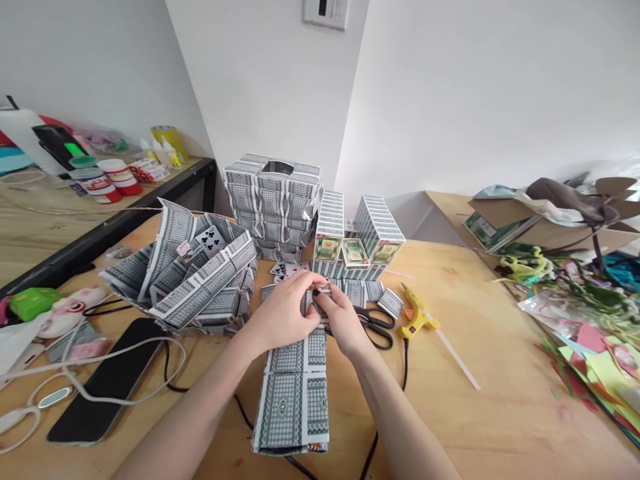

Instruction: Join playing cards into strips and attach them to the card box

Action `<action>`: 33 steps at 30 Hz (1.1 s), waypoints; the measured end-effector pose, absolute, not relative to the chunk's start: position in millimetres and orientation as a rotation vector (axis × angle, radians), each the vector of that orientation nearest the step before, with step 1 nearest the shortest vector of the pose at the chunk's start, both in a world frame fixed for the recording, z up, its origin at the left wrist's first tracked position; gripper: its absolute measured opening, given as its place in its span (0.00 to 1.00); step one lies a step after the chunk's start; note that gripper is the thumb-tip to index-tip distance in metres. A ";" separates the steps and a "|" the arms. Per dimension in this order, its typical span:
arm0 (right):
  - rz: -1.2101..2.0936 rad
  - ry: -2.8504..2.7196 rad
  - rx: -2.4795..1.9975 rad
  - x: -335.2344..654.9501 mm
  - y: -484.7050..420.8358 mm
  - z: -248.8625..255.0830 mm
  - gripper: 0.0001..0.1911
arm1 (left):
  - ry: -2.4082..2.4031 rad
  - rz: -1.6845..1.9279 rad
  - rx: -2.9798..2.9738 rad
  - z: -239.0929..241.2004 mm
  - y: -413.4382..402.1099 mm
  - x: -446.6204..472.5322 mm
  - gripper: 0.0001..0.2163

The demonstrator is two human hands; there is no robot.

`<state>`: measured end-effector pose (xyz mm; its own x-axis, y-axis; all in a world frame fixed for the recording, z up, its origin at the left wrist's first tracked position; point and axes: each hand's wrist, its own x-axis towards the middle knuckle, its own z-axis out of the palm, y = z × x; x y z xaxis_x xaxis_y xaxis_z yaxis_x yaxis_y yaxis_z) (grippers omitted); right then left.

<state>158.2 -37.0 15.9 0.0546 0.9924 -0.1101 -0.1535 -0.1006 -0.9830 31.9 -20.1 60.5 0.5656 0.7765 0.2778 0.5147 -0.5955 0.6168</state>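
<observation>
A long strip of folded playing cards [283, 407], with grey-green patterned backs, lies lengthwise in front of me. At its far end, my left hand [287, 310] is closed, its fingers bent over the cards. Close beside it, my right hand [345, 323] pinches the same end, thumb against fingers. The fingertips of both hands nearly meet and hide much of the cards between them. Just beyond are several folded card pieces [356, 293] in a row and a few face-up cards [290, 269]. Black-handled scissors [377, 327] lie right of my right hand.
A yellow glue gun [417, 320] with a glue stick lies at right. Behind stand a card-built box [275, 200] and stacked card packs [380, 227]. A basket of card panels [200, 280], a phone [107, 380] and white cables are left. Paper scraps [605, 360] cover the right edge.
</observation>
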 end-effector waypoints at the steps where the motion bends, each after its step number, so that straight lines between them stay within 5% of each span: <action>1: 1.342 -0.960 -1.160 156.6 -37.4 16.7 0.08 | 1.038 0.738 2.328 60.7 -20.2 31.5 0.20; 20: 1.481 -0.773 -1.129 158.1 -40.5 27.8 0.12 | 0.693 0.627 2.136 61.7 -4.5 5.3 0.27; 33: 1.671 -0.776 -1.132 169.2 -39.3 28.8 0.14 | 0.815 0.318 2.181 43.2 7.3 -4.7 0.21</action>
